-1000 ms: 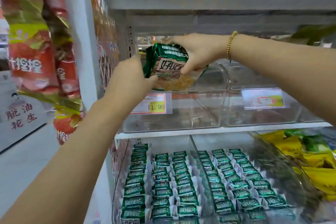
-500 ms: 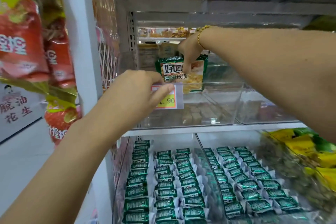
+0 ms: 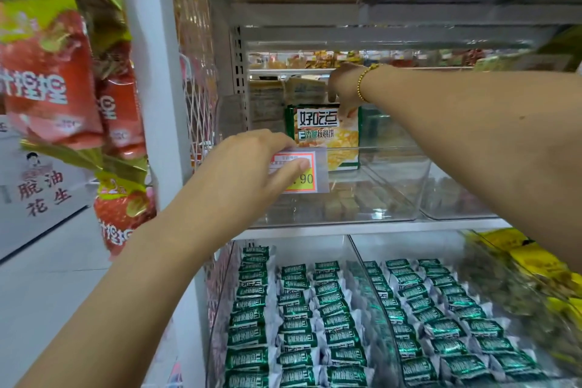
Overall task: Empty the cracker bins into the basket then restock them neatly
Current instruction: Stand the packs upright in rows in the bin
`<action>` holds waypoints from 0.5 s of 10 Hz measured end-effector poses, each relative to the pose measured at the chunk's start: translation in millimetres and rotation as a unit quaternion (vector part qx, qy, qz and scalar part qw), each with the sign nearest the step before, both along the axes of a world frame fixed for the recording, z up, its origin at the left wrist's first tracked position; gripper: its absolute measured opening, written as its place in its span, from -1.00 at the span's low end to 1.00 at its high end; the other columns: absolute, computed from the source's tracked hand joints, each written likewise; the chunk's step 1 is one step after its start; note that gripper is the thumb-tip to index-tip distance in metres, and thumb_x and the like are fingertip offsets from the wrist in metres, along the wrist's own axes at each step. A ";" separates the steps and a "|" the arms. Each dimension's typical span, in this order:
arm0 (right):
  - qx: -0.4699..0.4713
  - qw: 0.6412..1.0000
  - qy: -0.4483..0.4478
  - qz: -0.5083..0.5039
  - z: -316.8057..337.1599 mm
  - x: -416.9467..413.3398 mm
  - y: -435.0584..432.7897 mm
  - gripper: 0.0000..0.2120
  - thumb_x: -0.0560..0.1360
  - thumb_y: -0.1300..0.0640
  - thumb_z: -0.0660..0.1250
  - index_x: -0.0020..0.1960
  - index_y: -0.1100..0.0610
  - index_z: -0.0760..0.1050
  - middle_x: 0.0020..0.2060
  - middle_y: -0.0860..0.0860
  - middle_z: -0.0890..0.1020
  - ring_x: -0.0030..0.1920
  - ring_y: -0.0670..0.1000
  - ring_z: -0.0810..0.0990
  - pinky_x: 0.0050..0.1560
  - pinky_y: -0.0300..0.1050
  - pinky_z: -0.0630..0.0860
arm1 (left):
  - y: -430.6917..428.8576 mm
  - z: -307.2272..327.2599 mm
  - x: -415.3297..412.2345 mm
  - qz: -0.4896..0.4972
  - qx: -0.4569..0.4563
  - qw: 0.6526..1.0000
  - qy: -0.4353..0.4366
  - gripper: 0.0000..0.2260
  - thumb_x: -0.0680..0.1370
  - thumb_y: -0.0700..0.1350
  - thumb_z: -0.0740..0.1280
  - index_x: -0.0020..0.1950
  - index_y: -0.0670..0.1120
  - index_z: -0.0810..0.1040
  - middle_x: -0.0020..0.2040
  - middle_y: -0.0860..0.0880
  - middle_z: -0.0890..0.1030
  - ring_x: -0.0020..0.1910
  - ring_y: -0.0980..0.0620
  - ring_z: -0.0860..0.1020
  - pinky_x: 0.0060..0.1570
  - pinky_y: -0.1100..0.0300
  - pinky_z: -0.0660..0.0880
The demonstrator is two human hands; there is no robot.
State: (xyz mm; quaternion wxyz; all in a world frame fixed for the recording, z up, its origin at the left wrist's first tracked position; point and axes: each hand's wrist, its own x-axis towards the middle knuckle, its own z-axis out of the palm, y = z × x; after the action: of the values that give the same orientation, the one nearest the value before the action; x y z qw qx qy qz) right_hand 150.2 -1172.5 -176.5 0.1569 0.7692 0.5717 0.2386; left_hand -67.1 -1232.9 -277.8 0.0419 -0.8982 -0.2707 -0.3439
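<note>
Restocking looks underway: the right grip reaches deep into the clear bin and pinches the top edge of a cracker pack, which stands upright directly below it, near the bin's back. The left grip, nearer the person than the right, clamps the bin's front wall w/ thumb pressed flat on the price tag and fingers curled over its top edge. Risks, as I judge them: nothing props the pack's front, so letting go may tip it face-down, esp. if fingers drag on the wrapper. Thumb pressure could skew or pop the tag. Pushing back w/o a firm left hold might slide the bin along the shelf. Below the left grip, a lower bin holds rows of green packets — untouched.
</note>
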 end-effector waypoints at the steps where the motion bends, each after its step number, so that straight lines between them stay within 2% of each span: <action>1: 0.005 0.997 0.054 -0.056 -7.0 -14.3 -25.0 -0.68 0.54 0.27 0.30 0.28 0.33 0.45 0.22 0.23 0.53 0.24 0.20 0.50 0.11 -0.06 0.42 | -0.2 -3.4 1.1 -0.017 0.002 1.000 -0.025 -0.66 0.58 0.04 0.22 0.34 0.01 0.49 0.19 0.01 0.57 0.13 0.01 0.49 -0.04 0.26 0.27; 2: 0.015 0.998 0.068 -0.012 -13.0 -6.6 -20.8 -0.67 0.53 0.24 0.33 0.28 0.30 0.47 0.20 0.22 0.55 0.20 0.19 0.53 0.10 -0.05 0.46 | -4.0 -7.1 1.1 -0.009 0.016 0.999 -0.048 -0.66 0.59 -0.04 0.24 0.37 0.00 0.46 0.23 0.01 0.55 0.15 0.01 0.49 -0.03 0.30 0.25; 3: 0.050 0.995 0.082 0.040 -17.6 -3.7 -27.9 -0.73 0.52 0.22 0.32 0.20 0.28 0.51 0.04 0.17 0.61 -0.02 0.12 0.59 -0.06 -0.09 0.55 | -10.5 -14.5 -0.8 0.008 0.047 0.995 -0.086 -0.69 0.58 -0.14 0.28 0.33 -0.05 0.50 0.24 -0.02 0.55 0.16 -0.04 0.53 0.11 0.19 0.37; 4: 0.126 0.977 0.111 0.133 -11.8 -11.7 -58.7 -0.83 0.57 0.17 0.24 0.04 0.26 0.52 -0.04 0.15 0.61 -0.08 0.10 0.58 -0.08 -0.06 0.53 | -29.7 -25.3 -4.7 0.009 0.059 0.988 -0.140 -0.84 0.55 -0.15 0.33 0.12 -0.09 0.58 0.03 -0.02 0.59 -0.02 0.02 0.54 -0.05 0.32 0.36; 5: 0.176 0.951 0.135 0.214 -21.9 -33.4 -127.9 -0.81 0.55 0.09 0.25 -0.14 0.18 0.52 -0.23 0.07 0.59 -0.21 0.04 0.54 -0.23 -0.15 0.42 | -61.3 -41.6 -11.0 -0.010 0.038 0.985 -0.170 -0.77 0.55 -0.01 0.31 -0.29 -0.01 0.41 -0.34 0.08 0.45 -0.34 0.15 0.41 -0.30 0.41 0.29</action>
State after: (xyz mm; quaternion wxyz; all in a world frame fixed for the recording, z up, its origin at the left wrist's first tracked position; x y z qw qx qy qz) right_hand 116.8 -1300.4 -198.4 -0.1142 0.6692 0.6875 0.2577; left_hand -78.1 -1294.2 -319.4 0.0260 -0.8269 -0.2515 -0.5023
